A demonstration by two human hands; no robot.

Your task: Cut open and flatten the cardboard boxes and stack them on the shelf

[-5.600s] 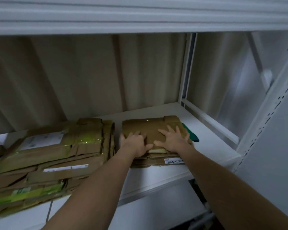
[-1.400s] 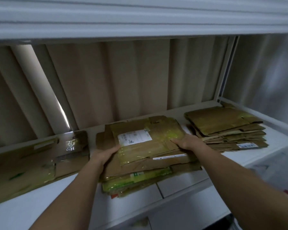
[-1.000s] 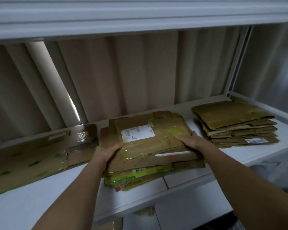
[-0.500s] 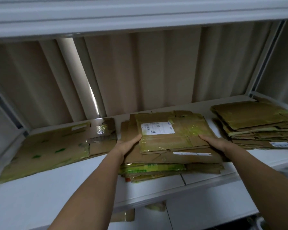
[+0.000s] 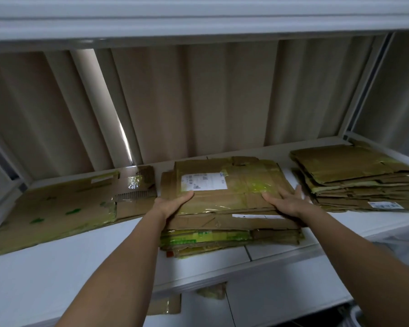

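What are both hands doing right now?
Left hand: grips the left edge of the middle cardboard stack, thumb on top.
Right hand: open, fingers straight, pressing the stack's right side.

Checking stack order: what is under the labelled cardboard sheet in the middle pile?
Under the labelled sheet lie more flattened boxes, some with green tape, on the shelf. Only their edges show.
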